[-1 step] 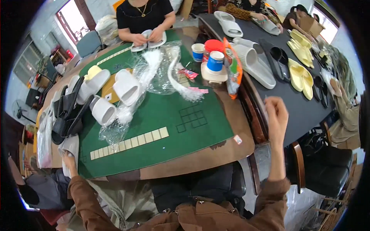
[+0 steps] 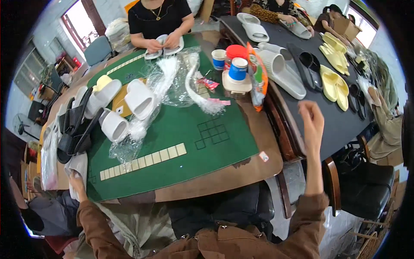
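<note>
OK, left hand point(image 2: 77, 183) grasps one grey slipper point(image 2: 78, 163) near the brown tabletop's point(image 2: 207, 186) front-left corner: long axis roughly front-back, toe seemingly pointing away from wearer. Rightward: two white slippers point(image 2: 114, 123), two blue-banded cups point(image 2: 238, 72), one red-lidded jar point(image 2: 236, 50). Right hand point(image 2: 312, 118) raised by the dark tabletop's point(image 2: 338, 125) left edge, fingers curled, can't tell if gripping. Four yellow slippers point(image 2: 331, 85) toward its right edge.
</note>
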Demonstrator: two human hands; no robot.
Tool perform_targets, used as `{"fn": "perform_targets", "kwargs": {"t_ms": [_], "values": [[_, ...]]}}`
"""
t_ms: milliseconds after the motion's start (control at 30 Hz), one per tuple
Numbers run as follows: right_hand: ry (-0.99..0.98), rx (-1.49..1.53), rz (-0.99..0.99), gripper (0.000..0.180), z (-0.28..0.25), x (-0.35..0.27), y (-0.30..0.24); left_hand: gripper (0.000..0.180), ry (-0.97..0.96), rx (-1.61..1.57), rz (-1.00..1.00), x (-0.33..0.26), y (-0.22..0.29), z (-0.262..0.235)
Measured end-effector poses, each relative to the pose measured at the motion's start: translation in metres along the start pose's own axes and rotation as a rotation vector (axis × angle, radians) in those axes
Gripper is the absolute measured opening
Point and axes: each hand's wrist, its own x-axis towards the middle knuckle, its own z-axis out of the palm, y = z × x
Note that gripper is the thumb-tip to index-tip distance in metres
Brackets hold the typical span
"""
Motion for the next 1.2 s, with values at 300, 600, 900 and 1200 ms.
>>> {"fn": "perform_targets", "kwargs": {"t_ms": [300,600,900,1200], "values": [[0.082,-0.878,-0.245,0.054,0.026,0.166,0.078,0.045,0.311,-0.283,0.234,-0.072,0.029,-0.044],[-0.218,-0.981,-0.199,0.064,0.101,0.212,0.104,0.037,0.032,-0.663,0.277,-0.146,0.15,-0.074],[-0.051,-0.885,-0.257,0.045,0.049,0.182,0.094,0.029,-0.001,-0.81,0.282,-0.175,0.17,-0.074],[-0.016,-0.593,-0.22,0.045,-0.05,0.062,0.024,0.026,-0.05,-0.928,0.359,-0.205,0.21,-0.111]]}}
